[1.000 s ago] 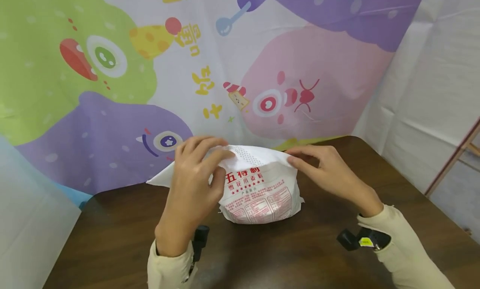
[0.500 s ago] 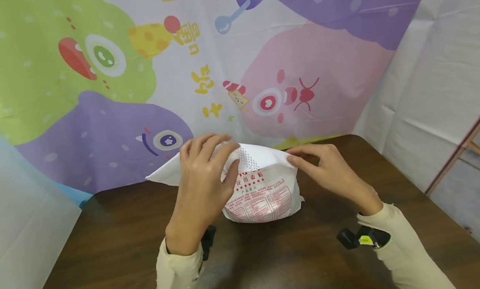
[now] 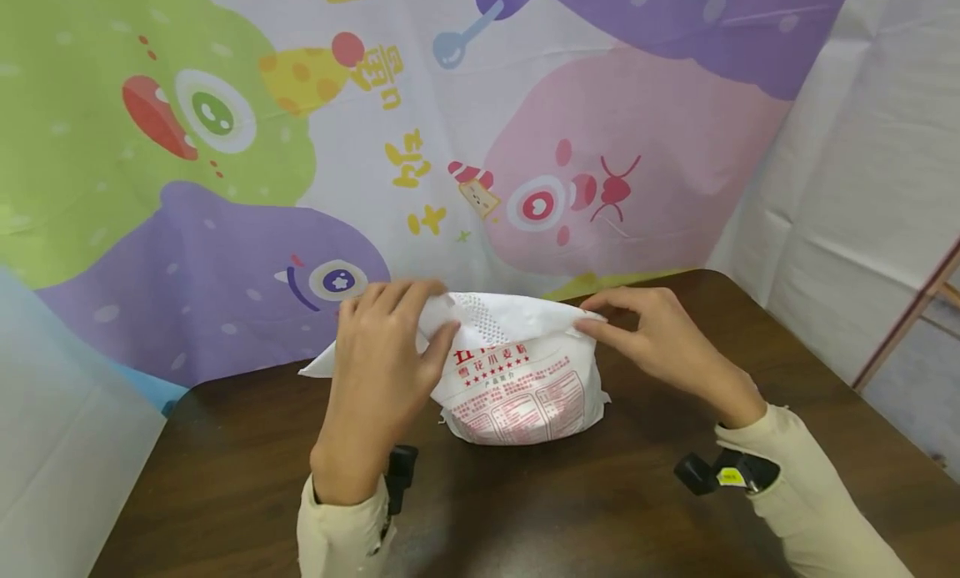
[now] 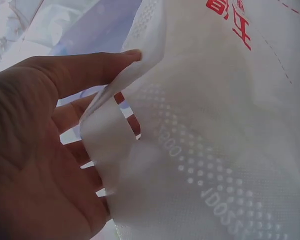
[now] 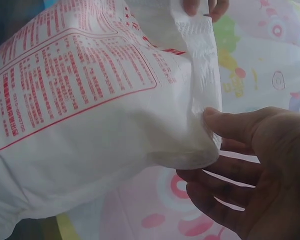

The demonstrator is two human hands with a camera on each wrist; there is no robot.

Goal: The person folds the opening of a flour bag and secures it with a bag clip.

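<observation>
A white flour bag point(image 3: 517, 394) with red print stands on the table, its top folded over toward me. My left hand point(image 3: 386, 353) pinches the left part of the top edge, thumb in front and fingers behind. In the left wrist view that hand point(image 4: 65, 130) shows through a slot cut in the bag's top point(image 4: 204, 125), which has embossed dots. My right hand point(image 3: 660, 344) pinches the right top corner between thumb and fingers. The right wrist view has the right thumb point(image 5: 229, 122) on the bag's sealed edge point(image 5: 204, 85). A pointed white corner sticks out left behind my left hand.
The dark wooden table point(image 3: 600, 511) runs under the bag. Close behind it hangs a cartoon-printed cloth point(image 3: 427, 128), with white sheeting point(image 3: 847, 186) on the right side. Cameras are strapped to both wrists.
My left hand moved right along the bag's top, then back left, and the folded top shifted, covering then uncovering part of the large red characters. The right hand stayed at its corner.
</observation>
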